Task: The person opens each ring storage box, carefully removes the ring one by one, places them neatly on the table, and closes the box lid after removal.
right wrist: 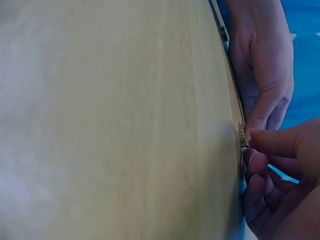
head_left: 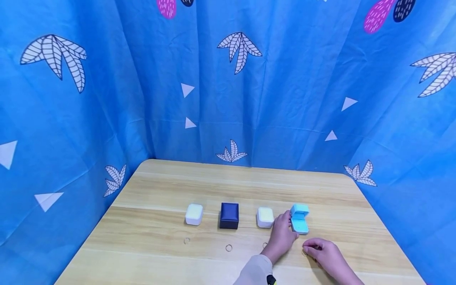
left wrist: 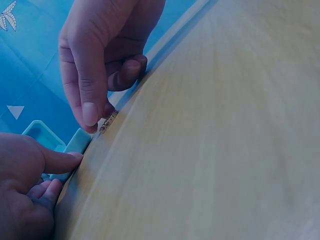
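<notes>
A turquoise ring box (head_left: pixel 300 226) stands with its lid raised on the right half of the table. My left hand (head_left: pixel 281 238) grips it from the left side, the thumb along its front edge in the left wrist view. Just in front of the box, my right hand (head_left: pixel 325 255) pinches a gold-coloured ring (left wrist: pixel 108 121) between thumb and fingertips, low over the tabletop. The ring has a beaded or twisted band, and the fingertips cover part of it. A closed white ring box (head_left: pixel 265 217) sits just left of my left hand.
Further left on the wooden table (head_left: pixel 149 253) are a dark blue box (head_left: pixel 229 215) and another white box (head_left: pixel 194 214), both closed. Loose rings lie in front of them, one ring (head_left: pixel 228 247) before the blue box. A blue patterned curtain (head_left: pixel 285 99) hangs around the table.
</notes>
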Tool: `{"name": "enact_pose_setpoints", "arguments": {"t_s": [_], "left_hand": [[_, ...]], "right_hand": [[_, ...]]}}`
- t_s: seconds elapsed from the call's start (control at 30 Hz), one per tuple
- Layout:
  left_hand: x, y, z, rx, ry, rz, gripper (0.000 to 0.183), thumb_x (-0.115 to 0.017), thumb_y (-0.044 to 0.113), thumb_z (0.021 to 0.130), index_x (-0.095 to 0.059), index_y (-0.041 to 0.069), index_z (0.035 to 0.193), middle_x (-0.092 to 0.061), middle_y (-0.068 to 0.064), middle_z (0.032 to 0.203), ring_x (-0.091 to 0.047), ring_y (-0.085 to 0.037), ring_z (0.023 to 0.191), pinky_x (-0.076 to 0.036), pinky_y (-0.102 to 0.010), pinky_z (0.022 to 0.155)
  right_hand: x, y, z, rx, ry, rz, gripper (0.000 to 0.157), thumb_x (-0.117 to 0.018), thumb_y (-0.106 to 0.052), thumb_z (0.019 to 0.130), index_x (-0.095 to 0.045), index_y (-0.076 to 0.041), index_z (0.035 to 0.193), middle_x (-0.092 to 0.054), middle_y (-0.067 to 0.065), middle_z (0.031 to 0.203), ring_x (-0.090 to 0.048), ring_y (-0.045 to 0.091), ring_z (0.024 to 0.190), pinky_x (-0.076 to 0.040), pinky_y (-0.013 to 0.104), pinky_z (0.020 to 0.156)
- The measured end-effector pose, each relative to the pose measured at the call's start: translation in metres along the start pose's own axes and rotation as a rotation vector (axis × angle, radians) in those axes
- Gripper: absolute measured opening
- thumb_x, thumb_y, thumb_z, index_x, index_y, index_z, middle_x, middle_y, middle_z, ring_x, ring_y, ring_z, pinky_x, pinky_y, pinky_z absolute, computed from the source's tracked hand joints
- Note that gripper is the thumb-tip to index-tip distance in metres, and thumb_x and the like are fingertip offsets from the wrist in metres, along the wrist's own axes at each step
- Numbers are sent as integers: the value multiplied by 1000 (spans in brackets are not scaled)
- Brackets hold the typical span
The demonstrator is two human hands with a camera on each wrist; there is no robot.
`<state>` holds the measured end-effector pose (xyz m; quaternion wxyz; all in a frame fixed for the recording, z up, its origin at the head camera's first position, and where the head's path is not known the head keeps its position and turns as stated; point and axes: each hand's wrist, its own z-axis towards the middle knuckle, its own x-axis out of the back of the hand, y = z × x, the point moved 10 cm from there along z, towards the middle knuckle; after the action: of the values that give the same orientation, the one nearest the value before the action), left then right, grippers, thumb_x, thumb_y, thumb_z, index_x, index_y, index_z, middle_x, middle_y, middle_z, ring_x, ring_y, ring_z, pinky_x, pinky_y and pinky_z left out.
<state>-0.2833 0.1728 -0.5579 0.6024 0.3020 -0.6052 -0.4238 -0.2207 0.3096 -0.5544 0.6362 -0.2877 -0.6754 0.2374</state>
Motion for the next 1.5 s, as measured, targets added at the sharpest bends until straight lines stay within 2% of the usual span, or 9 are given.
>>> {"name": "enact_pose_setpoints", "arguments": {"t_s": [0.2,0.43,0.6,0.7,0.8,0.93,1.07,1.17,1.5], "left_hand": [[1,2,-1,-7,-1,-6,77,-84,2,74,-53,14,144,-63,2,124,-58,-12,111,-51,-28,100],[3,2,-1,-14,6,-2,74,-85,3,74,-56,17,140,-63,5,120,-57,-11,110,-50,-28,100],[1,2,-1,-14,3,8,73,-85,5,74,-56,16,140,-64,5,121,-57,-11,111,-50,-28,101],[0,2,0,-6,0,2,74,-85,5,75,-55,17,141,-63,5,121,-57,-11,112,-50,-27,101],[0,1,0,-2,0,-9,75,-84,4,75,-54,17,143,-63,6,122,-56,-10,112,-50,-27,101],[0,1,0,-14,-1,-12,73,-84,3,75,-55,17,141,-63,6,120,-56,-10,111,-51,-27,99],[-2,0,0,-18,-5,-7,72,-84,3,75,-56,17,139,-62,7,118,-55,-9,110,-50,-26,99],[-4,-1,0,-21,-5,-6,72,-85,3,74,-57,18,139,-62,8,117,-55,-8,109,-50,-26,99],[1,3,-1,-56,6,14,71,-84,3,74,-56,16,138,-63,5,118,-55,-10,109,-50,-27,99]], "right_hand": [[10,-5,5,-14,13,56,19,-70,-18,94,-76,-7,108,-75,4,99,-60,5,75,-50,22,64],[33,-15,28,-1,82,116,43,-65,-35,98,-67,-3,127,-68,16,121,-59,9,77,-50,24,63],[39,-12,43,-87,52,257,59,-60,-43,100,-52,0,140,-55,24,133,-55,15,63,-50,29,56],[40,-10,52,-110,20,279,73,-55,-53,100,-42,1,147,-51,25,138,-55,16,65,-50,29,57],[38,-6,64,-119,-21,291,83,-52,-61,98,-36,2,150,-56,24,127,-56,16,67,-51,29,58],[28,3,74,-139,-107,346,84,-49,-63,98,-36,2,151,-63,16,109,-54,13,63,-47,26,54],[16,10,76,-156,-173,439,82,-47,-61,100,-35,2,151,-63,21,126,-51,9,60,-42,22,51],[12,14,77,-162,-166,478,82,-47,-61,100,-35,3,151,-59,24,135,-51,8,61,-41,22,52],[12,16,81,-157,-135,490,80,-55,-56,98,-40,5,148,-63,22,130,-46,8,58,-39,22,51]]}}
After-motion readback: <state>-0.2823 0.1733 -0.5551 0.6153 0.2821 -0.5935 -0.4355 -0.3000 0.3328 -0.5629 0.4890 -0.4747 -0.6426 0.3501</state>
